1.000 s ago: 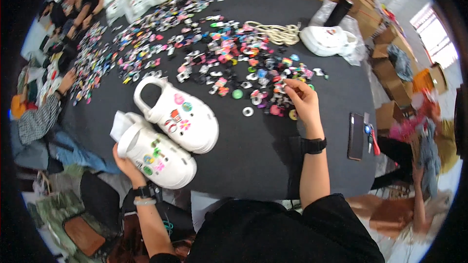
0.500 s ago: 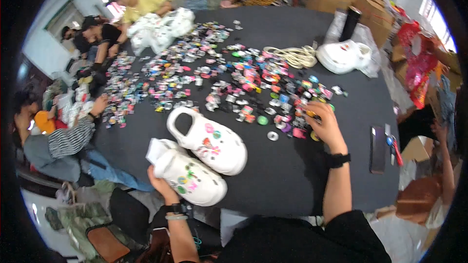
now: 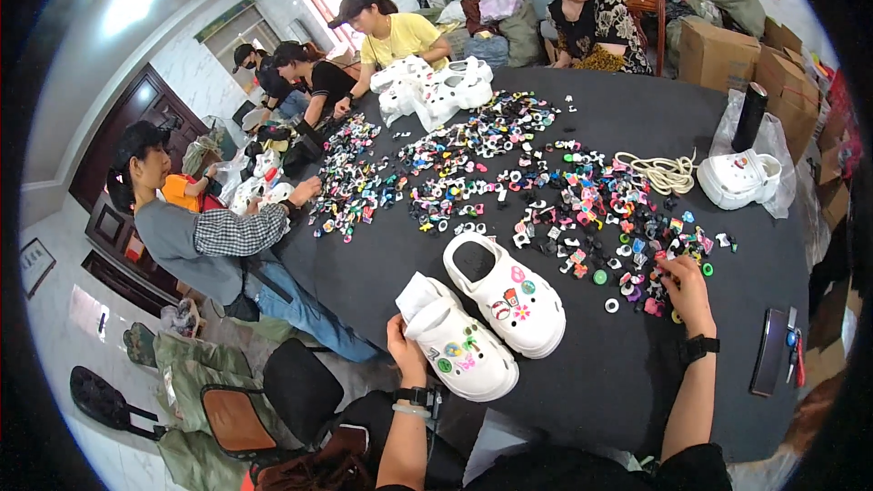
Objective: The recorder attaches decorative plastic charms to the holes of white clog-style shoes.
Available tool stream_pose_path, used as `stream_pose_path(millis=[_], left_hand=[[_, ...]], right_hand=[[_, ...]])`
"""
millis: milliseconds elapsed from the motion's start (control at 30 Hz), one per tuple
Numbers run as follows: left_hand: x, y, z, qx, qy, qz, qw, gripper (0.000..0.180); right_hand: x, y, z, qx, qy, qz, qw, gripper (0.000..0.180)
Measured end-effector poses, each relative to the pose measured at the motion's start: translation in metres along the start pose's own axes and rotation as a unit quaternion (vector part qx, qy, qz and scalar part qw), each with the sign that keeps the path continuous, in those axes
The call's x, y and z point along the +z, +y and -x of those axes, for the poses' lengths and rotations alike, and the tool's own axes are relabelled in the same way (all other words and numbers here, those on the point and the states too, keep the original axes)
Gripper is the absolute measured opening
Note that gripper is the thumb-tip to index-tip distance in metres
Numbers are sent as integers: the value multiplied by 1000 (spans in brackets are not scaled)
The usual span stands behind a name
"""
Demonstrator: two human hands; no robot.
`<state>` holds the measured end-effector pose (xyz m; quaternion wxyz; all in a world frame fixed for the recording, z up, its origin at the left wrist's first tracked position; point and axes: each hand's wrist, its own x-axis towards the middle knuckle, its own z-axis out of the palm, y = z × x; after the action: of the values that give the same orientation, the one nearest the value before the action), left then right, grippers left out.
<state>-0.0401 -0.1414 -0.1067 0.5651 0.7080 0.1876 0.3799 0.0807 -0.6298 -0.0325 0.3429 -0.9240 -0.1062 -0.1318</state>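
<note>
A black-covered bench (image 3: 582, 382) was recorded, bearing a wide scatter of small coloured shoe charms (image 3: 546, 191) across its middle and far parts. Two white clogs were noted at the near left edge: the nearer clog (image 3: 459, 350), stuffed with white paper at its heel and set with several charms on its toe, was gripped at its near side by the left hand (image 3: 403, 350), the fingers closed round its edge. The second clog (image 3: 507, 293), also decorated, lay just beside it on the far right, touching it or nearly so. The right hand (image 3: 684, 284) was found at the near right fringe of the charm scatter, fingers curled down among the pieces; whether a charm was pinched could not be told. A dark wristwatch (image 3: 698, 346) was seen on the right wrist. A flat dark phone (image 3: 769, 364) lay near the right edge of the bench. Farther right, a third white clog (image 3: 738, 177) rested on clear plastic, with a coil of pale cord (image 3: 668, 173) just to its left and a black bottle (image 3: 749, 116) standing behind it. A heap of white clogs (image 3: 432, 91) was set at the far left. Other persons were seated along the left and far sides.
</note>
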Motion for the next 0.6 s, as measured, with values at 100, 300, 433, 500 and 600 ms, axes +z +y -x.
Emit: stream_pose_path(millis=[100, 300, 433, 500, 600], left_hand=[[0, 2, 3, 26, -4, -34, 999, 21], [16, 16, 6, 6, -10, 13, 1000, 19], [-3, 0, -1, 28, -24, 16, 999, 22], [-10, -3, -5, -9, -38, 78, 996, 18], [2, 6, -5, -33, -74, 141, 987, 26]], right_hand=[[-2, -3, 1, 1, 3, -3, 1000, 24], [-6, 10, 11, 21, 12, -21, 999, 17], [12, 9, 2, 63, -2, -189, 980, 18], [10, 1, -1, 82, 14, -316, 945, 26], [7, 6, 0, 89, 9, -393, 915, 25]])
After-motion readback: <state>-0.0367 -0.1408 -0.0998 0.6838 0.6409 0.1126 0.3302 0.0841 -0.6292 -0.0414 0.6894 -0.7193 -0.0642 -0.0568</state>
